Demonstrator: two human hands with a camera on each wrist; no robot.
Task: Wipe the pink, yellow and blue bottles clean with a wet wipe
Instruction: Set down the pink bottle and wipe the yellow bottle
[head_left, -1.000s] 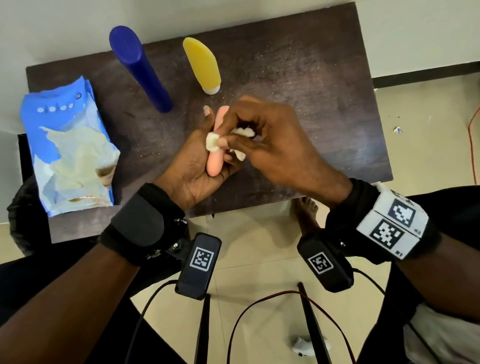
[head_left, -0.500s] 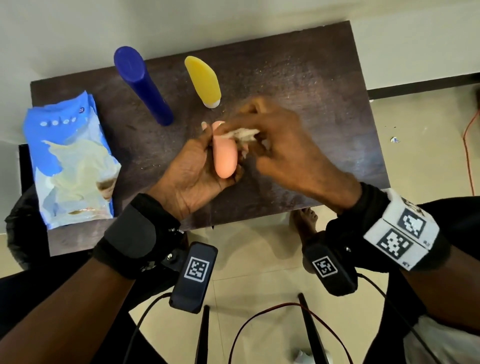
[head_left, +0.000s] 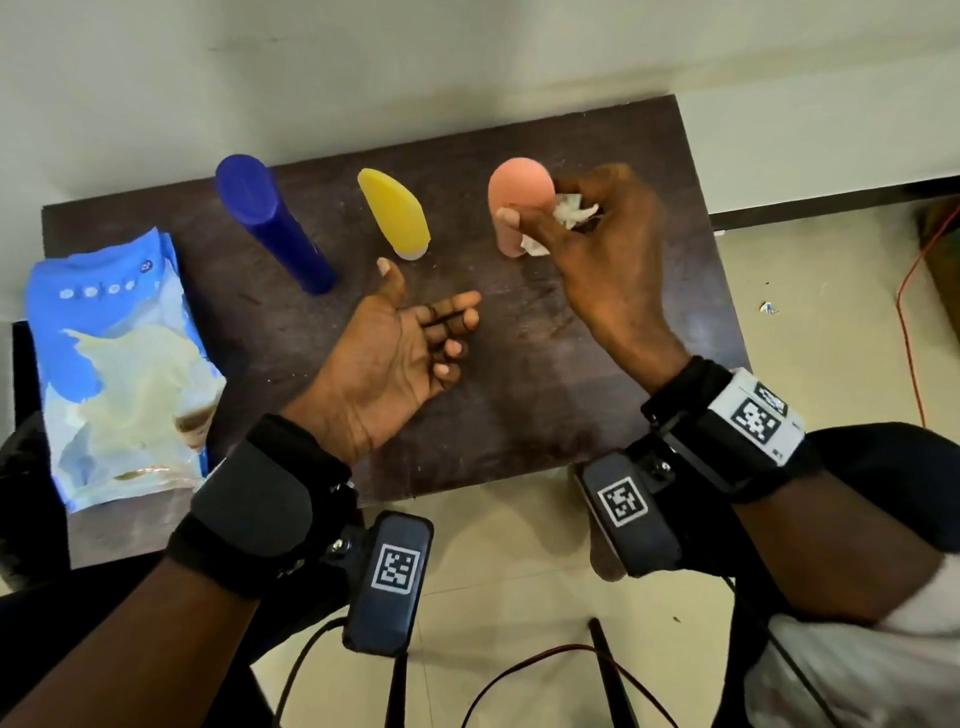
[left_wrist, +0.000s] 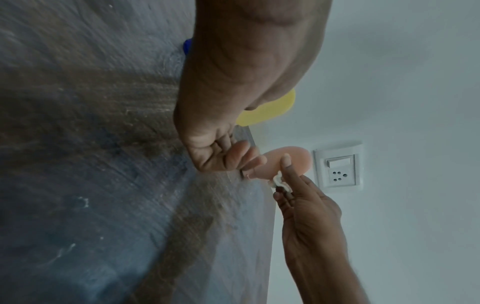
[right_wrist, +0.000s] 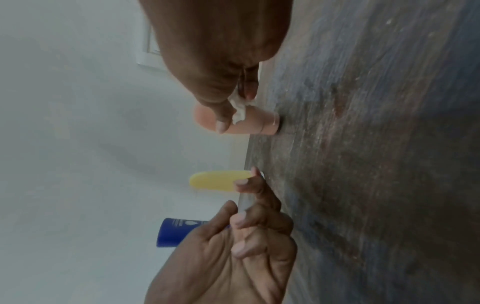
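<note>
The pink bottle (head_left: 519, 182) stands upright at the back right of the dark table (head_left: 519, 395). My right hand (head_left: 540, 208) grips it, thumb on its front, with the crumpled white wet wipe (head_left: 571, 210) bunched in the same fingers against its side. The right wrist view shows the wipe (right_wrist: 239, 111) pressed on the pink bottle (right_wrist: 257, 125), whose base meets the table. The yellow bottle (head_left: 395, 213) and the blue bottle (head_left: 270, 223) stand upright to its left. My left hand (head_left: 426, 296) hovers palm up in the table's middle, fingers relaxed and empty.
A blue wet-wipe pack (head_left: 114, 374) lies at the table's left front. A white wall with a switch socket (left_wrist: 337, 166) is just behind the table. The table's right edge is close to the pink bottle. Cables run over the floor below.
The pink bottle went from my left palm to standing at the back right, carried by my right hand with the wipe. My left hand let go and opened.
</note>
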